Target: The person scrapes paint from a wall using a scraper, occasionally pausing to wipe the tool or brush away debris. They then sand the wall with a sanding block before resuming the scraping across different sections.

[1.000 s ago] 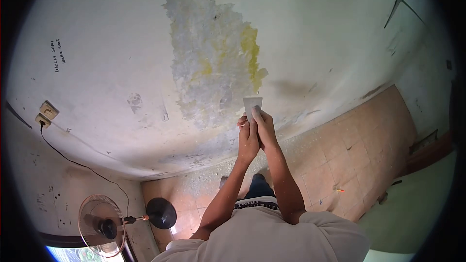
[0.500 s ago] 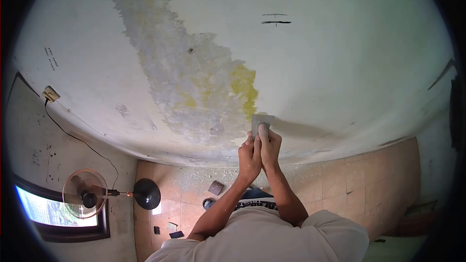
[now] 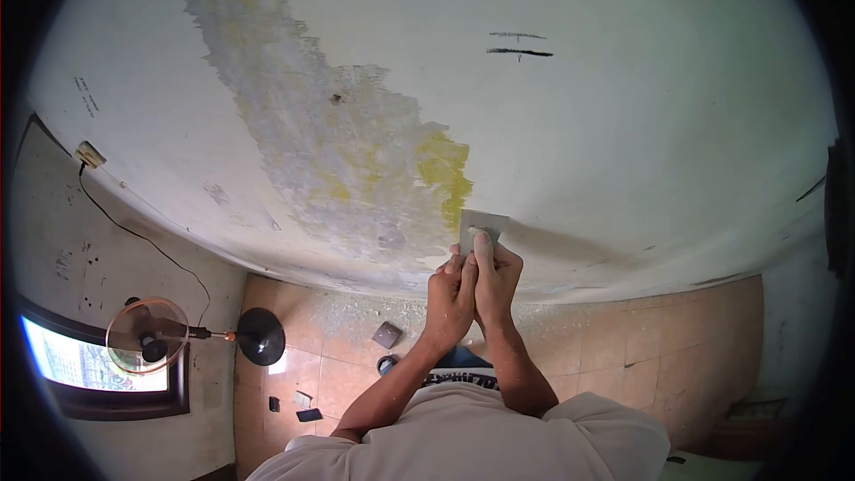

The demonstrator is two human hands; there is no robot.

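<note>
Both of my hands are closed together on a flat metal scraper (image 3: 484,219). My right hand (image 3: 496,278) has its thumb lying along the blade's face. Pressed against it from the left is my left hand (image 3: 452,296), its fingers curled around the lower part of the tool; the handle is hidden. The scraper is against the white wall (image 3: 606,134), at the lower right edge of a scraped patch (image 3: 303,116). That patch shows grey with yellow areas, the brightest yellow (image 3: 445,169) just above the blade.
Paint flakes (image 3: 356,310) litter the tiled floor (image 3: 623,338) along the wall's foot. A standing fan (image 3: 151,336) is at left, its cord (image 3: 147,249) running to a wall socket (image 3: 89,155). A square grey piece (image 3: 386,334) and a dark phone-like object (image 3: 309,415) lie on the floor.
The view has shifted slightly, so the patch and fan appear farther left. Both hands keep their hold on the scraper, whose blade now looks slightly more tilted near the yellow edge.
</note>
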